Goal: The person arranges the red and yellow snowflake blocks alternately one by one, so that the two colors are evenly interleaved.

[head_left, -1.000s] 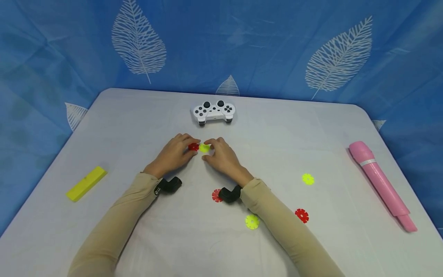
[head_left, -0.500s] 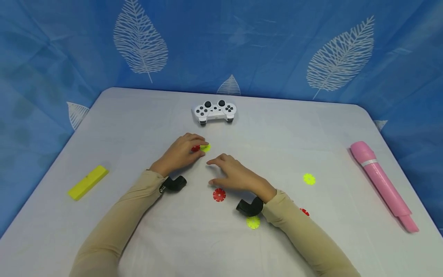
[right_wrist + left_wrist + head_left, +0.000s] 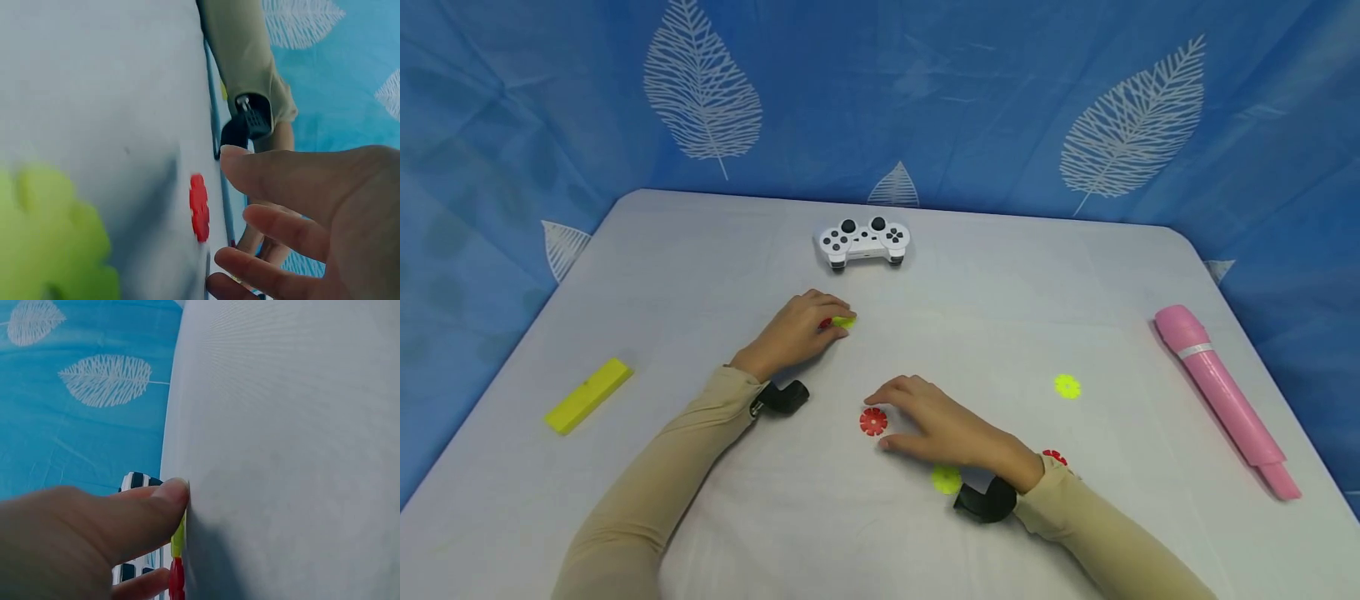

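Observation:
In the head view my left hand (image 3: 797, 332) has thumb and forefinger at opposite edges of a yellow-green notched building disc (image 3: 844, 322). A red notched disc (image 3: 825, 323) adjoins it, partly covered by the fingers. The left wrist view shows the yellow-green disc (image 3: 178, 540) and red disc (image 3: 177, 578) edge-on, in a row by the thumb. My right hand (image 3: 951, 425) is spread around another red notched disc (image 3: 873, 422), forefinger above it and thumb below, with no clear contact. The right wrist view shows a gap between that disc (image 3: 199, 207) and the fingers.
A yellow-green disc (image 3: 946, 479) lies below the right hand, and a red one (image 3: 1055, 457) is partly behind the sleeve. Farther right are another yellow-green disc (image 3: 1067, 387) and a pink microphone-shaped object (image 3: 1225, 400). A white game controller (image 3: 863, 242) sits behind; a yellow block (image 3: 589, 396) lies left.
My right hand has left the yellow-green disc and come down and right to the separate red disc. My left hand has shifted slightly right, its fingertips now at the yellow-green disc.

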### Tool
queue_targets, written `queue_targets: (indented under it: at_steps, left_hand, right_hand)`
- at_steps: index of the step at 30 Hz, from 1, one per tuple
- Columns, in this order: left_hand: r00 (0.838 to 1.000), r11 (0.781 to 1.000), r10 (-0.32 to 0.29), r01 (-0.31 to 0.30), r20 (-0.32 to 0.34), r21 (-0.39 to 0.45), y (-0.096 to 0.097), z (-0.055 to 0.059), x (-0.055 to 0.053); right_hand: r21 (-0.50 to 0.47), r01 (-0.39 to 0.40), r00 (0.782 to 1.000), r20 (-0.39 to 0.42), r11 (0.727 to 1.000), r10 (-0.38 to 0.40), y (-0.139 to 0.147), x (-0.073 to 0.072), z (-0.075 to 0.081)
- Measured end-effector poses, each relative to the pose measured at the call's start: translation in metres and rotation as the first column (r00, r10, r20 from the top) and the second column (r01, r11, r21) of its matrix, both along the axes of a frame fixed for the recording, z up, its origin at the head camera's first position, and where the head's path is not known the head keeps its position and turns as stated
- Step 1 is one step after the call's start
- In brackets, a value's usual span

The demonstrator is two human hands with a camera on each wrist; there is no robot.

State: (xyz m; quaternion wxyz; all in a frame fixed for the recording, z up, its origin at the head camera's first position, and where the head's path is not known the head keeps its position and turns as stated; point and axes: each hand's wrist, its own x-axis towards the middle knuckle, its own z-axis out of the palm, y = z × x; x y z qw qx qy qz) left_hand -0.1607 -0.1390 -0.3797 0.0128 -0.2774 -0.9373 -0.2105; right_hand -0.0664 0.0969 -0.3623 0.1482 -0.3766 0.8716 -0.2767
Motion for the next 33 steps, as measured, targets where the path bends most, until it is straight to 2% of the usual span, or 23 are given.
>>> queue_targets:
  at_steps: [6,14,19,33]
  left_hand:
    - [1.0,1.0,0.001,-0.001,0.003,0.003,0.001,0.0,0.001]
    - [1.0,1.0,-0.003,0.003,-0.004,-0.004,0.002,0.001,0.002]
    - [1.0,1.0,-0.001,0.001,-0.009,-0.003,0.002,0.001,0.002]
    - [1.0,1.0,-0.001,0.001,-0.014,-0.001,0.001,-0.002,0.001]
  right_hand:
    - [0.006,-0.007,0.996,-0.091,1.0,0.007,0.0,0.011,-0.003]
    - [0.024,0.028,0.973,-0.229,0.999,-0.022,-0.006,0.014,-0.011]
    - [0.002,0.062,0.967,-0.247,0.998,-0.06,-0.007,0.014,-0.014]
    - [-0.099,0.177,0.953,-0.232,0.979,-0.196,-0.013,0.017,-0.027]
